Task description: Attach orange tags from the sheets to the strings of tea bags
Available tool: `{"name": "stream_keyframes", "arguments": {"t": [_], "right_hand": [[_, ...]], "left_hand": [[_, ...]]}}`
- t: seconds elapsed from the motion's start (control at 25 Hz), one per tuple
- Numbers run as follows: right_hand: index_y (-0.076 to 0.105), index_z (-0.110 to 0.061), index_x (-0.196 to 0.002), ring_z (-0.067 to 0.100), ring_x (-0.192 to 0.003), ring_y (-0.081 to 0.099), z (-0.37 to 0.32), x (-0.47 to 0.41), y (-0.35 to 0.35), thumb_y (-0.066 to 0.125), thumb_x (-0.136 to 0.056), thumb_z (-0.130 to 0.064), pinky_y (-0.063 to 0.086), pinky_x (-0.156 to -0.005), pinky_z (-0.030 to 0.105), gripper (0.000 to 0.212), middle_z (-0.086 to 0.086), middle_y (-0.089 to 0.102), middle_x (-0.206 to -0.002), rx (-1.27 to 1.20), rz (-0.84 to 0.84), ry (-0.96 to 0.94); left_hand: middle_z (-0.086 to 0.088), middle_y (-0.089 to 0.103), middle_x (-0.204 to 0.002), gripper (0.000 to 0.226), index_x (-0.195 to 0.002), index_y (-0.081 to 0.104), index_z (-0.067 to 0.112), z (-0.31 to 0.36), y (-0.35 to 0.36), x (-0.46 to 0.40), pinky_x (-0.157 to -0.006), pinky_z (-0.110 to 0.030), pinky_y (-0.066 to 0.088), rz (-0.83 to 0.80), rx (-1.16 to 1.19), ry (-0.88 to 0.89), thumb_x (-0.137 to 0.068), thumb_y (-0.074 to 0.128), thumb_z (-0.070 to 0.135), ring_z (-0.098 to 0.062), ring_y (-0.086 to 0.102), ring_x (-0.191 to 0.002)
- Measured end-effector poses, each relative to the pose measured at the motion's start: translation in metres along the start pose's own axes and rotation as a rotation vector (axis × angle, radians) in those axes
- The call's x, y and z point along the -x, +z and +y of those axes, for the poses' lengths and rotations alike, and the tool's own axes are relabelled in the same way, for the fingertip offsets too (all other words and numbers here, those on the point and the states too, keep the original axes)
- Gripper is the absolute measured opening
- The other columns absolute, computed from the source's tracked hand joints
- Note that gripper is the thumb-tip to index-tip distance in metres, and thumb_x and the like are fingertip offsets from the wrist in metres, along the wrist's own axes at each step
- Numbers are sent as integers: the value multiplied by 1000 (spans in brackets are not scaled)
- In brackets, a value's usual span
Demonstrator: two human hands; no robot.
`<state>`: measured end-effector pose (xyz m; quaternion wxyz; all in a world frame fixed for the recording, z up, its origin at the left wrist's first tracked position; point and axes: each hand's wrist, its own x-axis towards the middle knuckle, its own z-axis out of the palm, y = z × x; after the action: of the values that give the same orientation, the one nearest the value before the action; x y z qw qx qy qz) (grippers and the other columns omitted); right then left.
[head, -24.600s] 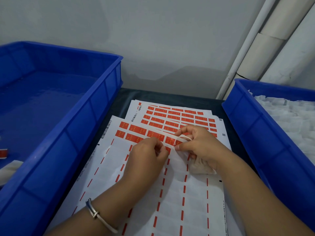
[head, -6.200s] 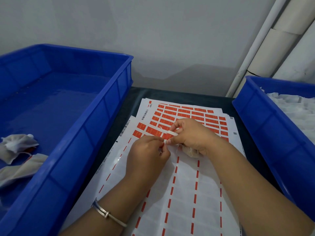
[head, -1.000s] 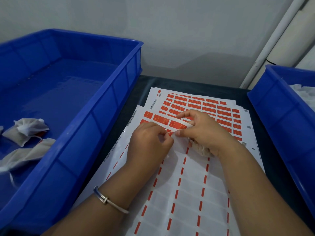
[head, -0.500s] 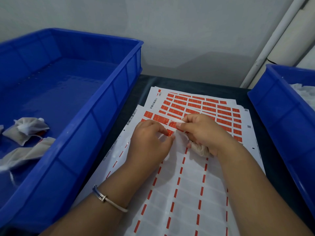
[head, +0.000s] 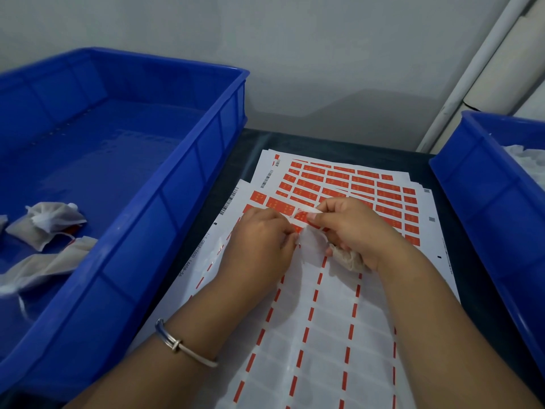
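Observation:
Both hands meet over the top sheet of tags (head: pixel 324 335), a white sheet with most tags gone and a few orange ones left at its far end. My right hand (head: pixel 351 228) pinches an orange tag (head: pixel 300 215) between thumb and forefinger, and a tea bag (head: pixel 348 258) is tucked under its palm. My left hand (head: pixel 262 234) has its fingers curled at the tag's near edge, fingertips touching it; the tea bag's string is too thin to make out. A fuller sheet of orange tags (head: pixel 368 187) lies underneath, farther back.
A large blue bin (head: pixel 177 184) stands on the left and holds tagged tea bags (head: pixel 44 225) at its near left. A second blue bin (head: pixel 486 202) on the right holds white tea bags (head: pixel 528 160). White pipes (head: pixel 477 72) run up the grey wall.
My right hand has lifted the orange tag a little higher off the sheet. My left hand stays curled beside it. The camera view has barely shifted.

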<state>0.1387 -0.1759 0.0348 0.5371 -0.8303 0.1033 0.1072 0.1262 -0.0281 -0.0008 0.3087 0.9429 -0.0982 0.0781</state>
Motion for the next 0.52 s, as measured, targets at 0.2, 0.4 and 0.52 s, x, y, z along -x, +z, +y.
{"name": "stream_keyframes", "arguments": {"t": [0.2, 0.4, 0.52], "right_hand": [[68, -21, -79, 12, -64, 66, 1, 0, 0, 66, -86, -28, 40, -41, 11, 10, -13, 69, -87, -19, 10, 9], [68, -22, -76, 6, -58, 66, 0, 0, 0, 66, -86, -27, 40, -40, 10, 11, -15, 68, -82, -32, -1, 11], [67, -23, -77, 9, -67, 67, 0, 0, -1, 66, -86, -28, 42, -42, 10, 10, -16, 67, -83, -15, -6, 0]], "left_hand": [[9, 53, -122, 35, -119, 60, 24, -1, 3, -2, -95, -19, 34, -37, -78, 45, -91, 49, 42, -5, 41, -106], [8, 48, -127, 38, -123, 55, 23, -3, 6, -4, -99, -21, 35, -33, -99, 22, -92, 47, 43, -7, 41, -109], [7, 46, -129, 40, -126, 51, 23, -5, 6, -4, -99, -22, 35, -21, -118, 29, -93, 44, 44, -7, 41, -112]]}}
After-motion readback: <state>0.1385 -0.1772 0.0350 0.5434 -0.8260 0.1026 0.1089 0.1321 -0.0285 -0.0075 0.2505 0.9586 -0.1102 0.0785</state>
